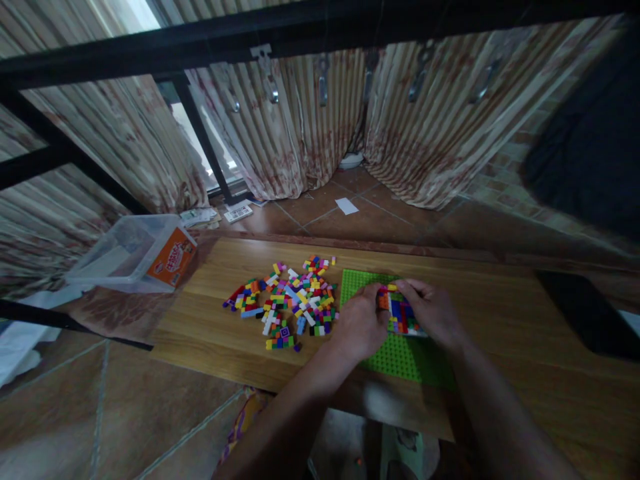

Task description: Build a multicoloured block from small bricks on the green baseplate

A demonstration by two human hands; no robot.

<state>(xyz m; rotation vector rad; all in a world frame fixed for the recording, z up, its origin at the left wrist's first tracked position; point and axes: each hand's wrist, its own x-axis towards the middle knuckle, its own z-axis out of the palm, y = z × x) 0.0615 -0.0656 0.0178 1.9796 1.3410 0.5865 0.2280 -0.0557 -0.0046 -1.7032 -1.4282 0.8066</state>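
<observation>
Your half-curled left hand (363, 323) and right hand (433, 312) flank the multicoloured plastic-brick panel (401, 312) over the green studded plastic baseplate (390, 362); I can't tell how firmly they grip. Seemingly you're pressing it together; next calls for even pressure.

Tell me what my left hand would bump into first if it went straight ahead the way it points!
Your left hand would probably meet the colorful toy bricks on the green board first. They're right by your fingertips, though touching is hard to tell.
</observation>
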